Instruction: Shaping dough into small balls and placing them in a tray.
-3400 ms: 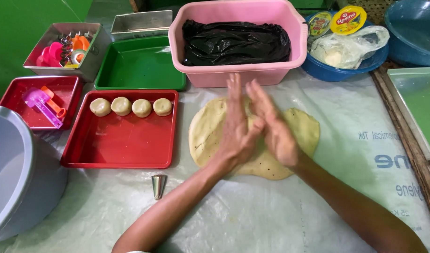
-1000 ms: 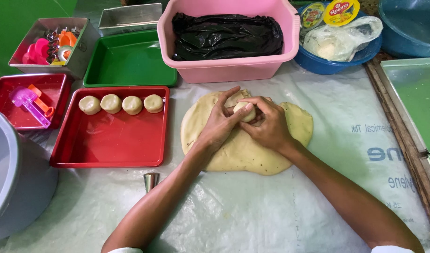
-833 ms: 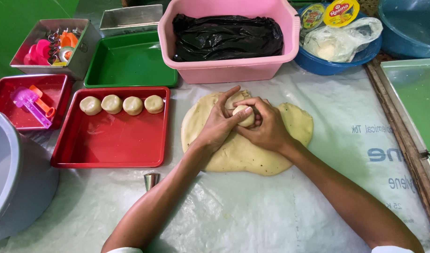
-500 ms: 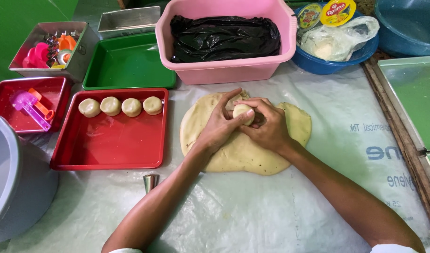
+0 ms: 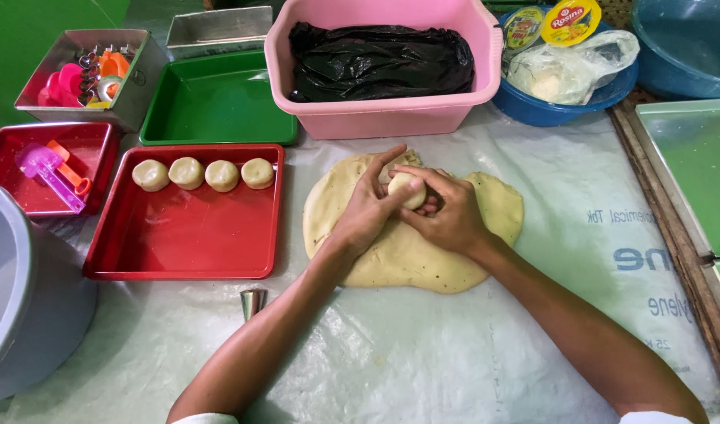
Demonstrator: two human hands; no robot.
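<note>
A flat sheet of pale dough (image 5: pixel 407 251) lies on a plastic-covered table. Over its far part, my left hand (image 5: pixel 368 212) and my right hand (image 5: pixel 446 216) cup a small dough ball (image 5: pixel 407 188) between their fingers. To the left, a red tray (image 5: pixel 187 235) holds a row of several finished dough balls (image 5: pixel 204 173) along its far edge.
A pink tub (image 5: pixel 383 118) with a black bag stands behind the dough, an empty green tray (image 5: pixel 215 102) beside it. A smaller red tray (image 5: pixel 30 169) and a metal box (image 5: pixel 85 78) hold plastic tools. A metal piping tip (image 5: pixel 252 301), a grey bowl (image 5: pixel 22 298), a blue basin (image 5: pixel 560 102), green trays (image 5: pixel 694 165).
Earlier my palms were pressed together, upright over the dough. Now both hands are lowered and curled around a small dough ball, turning it slightly.
</note>
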